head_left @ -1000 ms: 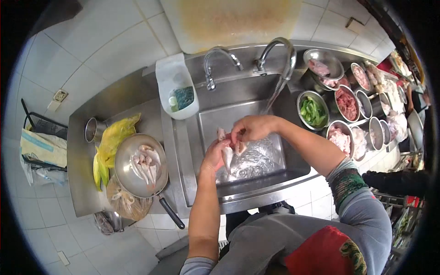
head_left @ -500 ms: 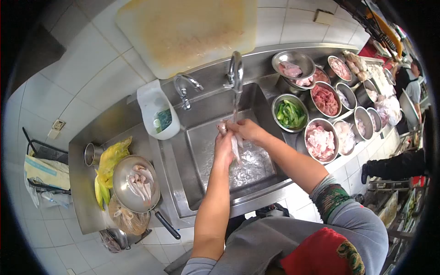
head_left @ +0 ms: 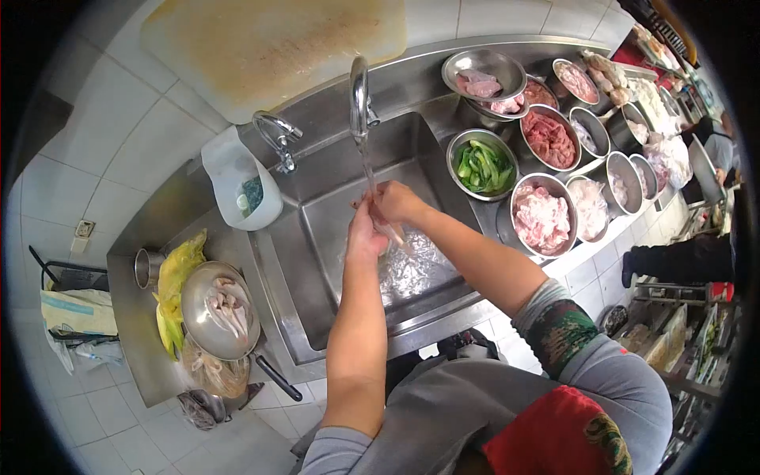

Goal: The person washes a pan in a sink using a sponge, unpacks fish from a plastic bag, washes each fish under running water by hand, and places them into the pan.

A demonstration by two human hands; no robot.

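Over the steel sink (head_left: 317, 253), a pale fish (head_left: 389, 230) is held between both hands, its lower end pointing down toward the basin. My left hand (head_left: 365, 234) is wrapped round it from the left. My right hand (head_left: 398, 202) closes on its upper part from the right. Water runs from the curved faucet (head_left: 360, 95) onto the hands, which hide most of the fish. On the left counter, a pan (head_left: 201, 328) with a black handle holds several similar fish.
A white container (head_left: 261, 194) with a green pad and a second faucet (head_left: 275, 136) are behind the sink. Yellow bag (head_left: 180, 269) lies left of the pan. Several steel bowls stand right, one with green peppers (head_left: 481, 168), one with pale meat (head_left: 541, 218). A person's dark-clothed leg (head_left: 681, 257) shows far right.
The view has shifted, so the sink sits further left. Both hands and the fish are now under the running water, with the hands closer together.
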